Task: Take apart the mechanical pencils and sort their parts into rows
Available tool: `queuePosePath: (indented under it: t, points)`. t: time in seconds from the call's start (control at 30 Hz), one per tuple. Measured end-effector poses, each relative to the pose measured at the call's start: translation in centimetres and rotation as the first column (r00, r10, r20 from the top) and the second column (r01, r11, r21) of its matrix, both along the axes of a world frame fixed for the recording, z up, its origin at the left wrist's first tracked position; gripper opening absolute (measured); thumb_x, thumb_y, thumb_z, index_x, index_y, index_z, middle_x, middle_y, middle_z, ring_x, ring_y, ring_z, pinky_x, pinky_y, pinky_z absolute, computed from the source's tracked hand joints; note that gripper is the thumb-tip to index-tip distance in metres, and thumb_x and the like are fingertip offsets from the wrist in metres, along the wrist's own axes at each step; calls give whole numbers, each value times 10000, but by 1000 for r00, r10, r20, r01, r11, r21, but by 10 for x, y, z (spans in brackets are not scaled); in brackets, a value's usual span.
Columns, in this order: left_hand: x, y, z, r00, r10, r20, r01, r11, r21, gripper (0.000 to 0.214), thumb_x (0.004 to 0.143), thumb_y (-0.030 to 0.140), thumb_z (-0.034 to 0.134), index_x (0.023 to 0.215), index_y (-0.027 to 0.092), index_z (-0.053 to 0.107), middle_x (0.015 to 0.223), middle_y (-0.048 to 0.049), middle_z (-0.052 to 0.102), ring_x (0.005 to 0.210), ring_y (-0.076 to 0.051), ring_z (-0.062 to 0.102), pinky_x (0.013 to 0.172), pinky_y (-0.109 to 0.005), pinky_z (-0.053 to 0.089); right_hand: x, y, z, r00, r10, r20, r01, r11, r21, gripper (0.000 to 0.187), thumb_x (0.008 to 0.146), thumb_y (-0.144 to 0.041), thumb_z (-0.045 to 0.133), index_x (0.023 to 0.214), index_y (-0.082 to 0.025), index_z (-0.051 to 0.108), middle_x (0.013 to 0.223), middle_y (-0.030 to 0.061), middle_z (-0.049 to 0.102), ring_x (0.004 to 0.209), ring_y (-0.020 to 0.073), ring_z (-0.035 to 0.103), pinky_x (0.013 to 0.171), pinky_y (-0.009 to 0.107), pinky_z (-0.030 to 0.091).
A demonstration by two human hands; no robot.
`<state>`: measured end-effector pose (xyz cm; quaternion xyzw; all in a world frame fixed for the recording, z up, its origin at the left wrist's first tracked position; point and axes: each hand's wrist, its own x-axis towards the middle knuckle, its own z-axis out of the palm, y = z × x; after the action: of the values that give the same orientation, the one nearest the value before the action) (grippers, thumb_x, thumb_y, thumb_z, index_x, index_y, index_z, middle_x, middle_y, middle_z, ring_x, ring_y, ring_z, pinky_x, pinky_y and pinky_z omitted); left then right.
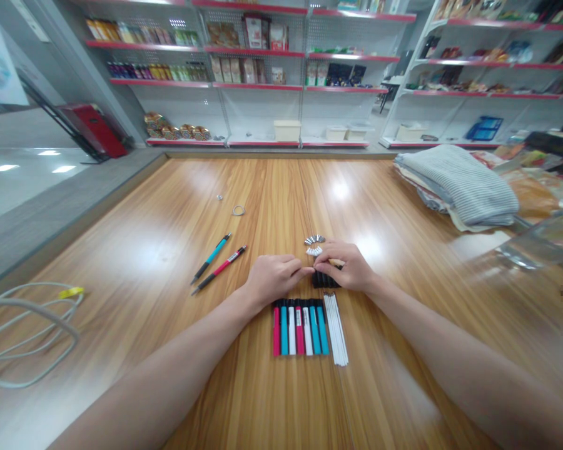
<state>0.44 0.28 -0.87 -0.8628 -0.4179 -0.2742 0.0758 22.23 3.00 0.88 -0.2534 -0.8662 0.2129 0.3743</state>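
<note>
My left hand (274, 277) has its fingers closed together, their tips at the left end of a row of black pen grips (327, 279). From the other side my right hand (349, 265) is pinched, and its fingertips meet those of the left over the grips. What lies between the fingertips is hidden. Just beyond are small white plastic pieces (314, 251) and an arc of small silvery metal parts (314, 239). Nearer to me lies a row of red, blue and white pen barrels (300, 328), with several white refills (336, 329) side by side to its right.
A blue pen (213, 257) and a red pen (219, 270) lie left of my hands. Beyond them are a ring (238, 210) and a tiny metal piece (219, 197). A white cable (32, 337) curls at left; folded cloth (460, 184) and a clear container (539, 240) stand right.
</note>
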Motion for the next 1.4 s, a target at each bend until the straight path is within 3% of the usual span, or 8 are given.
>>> queuePosePath:
  t: [0.27,0.37,0.53,0.77,1.1,1.4]
  points:
    - [-5,2,4,998,43,35,-43,999,-22,468,914,480,441,579,158,500,567,-3,539,517,-91,452,499,-260,229,17,17,-9,945,-326,-1,326,945,15,110,850,-243,561,794,-184,634,750,40,620,707,160,546,669,305,438]
    - [-5,2,5,998,47,50,-45,999,-31,465,914,482,442,585,160,505,562,-1,529,512,-91,441,500,-253,236,23,25,-15,923,-381,52,383,923,-25,102,839,-244,564,830,-180,644,757,34,628,670,144,546,626,281,432]
    - [-5,2,5,997,49,57,-48,999,-24,481,916,488,431,568,161,491,547,-1,514,500,-90,420,497,-251,238,26,29,-20,933,-338,123,349,933,-86,73,788,-183,565,798,-171,636,710,19,613,629,132,537,585,258,425]
    - [-7,3,3,997,56,43,-55,998,-17,476,922,481,419,574,165,495,550,-4,513,501,-94,424,496,-255,242,28,29,-18,938,-301,172,317,946,-70,113,709,-99,550,732,-166,639,687,17,613,645,139,539,595,258,419]
    - [-5,2,5,998,42,54,-40,999,-29,482,913,488,434,565,159,489,548,-2,514,501,-90,417,499,-250,240,25,29,-15,947,-285,150,311,930,-195,130,720,-149,566,810,-152,659,690,12,618,599,119,532,564,244,416]
    - [-7,2,5,997,48,64,-45,998,-41,495,919,497,411,562,163,485,544,-5,513,495,-91,415,501,-245,252,26,29,-17,943,-287,167,312,938,-152,93,734,-185,581,783,-161,655,680,11,610,597,118,524,561,240,410]
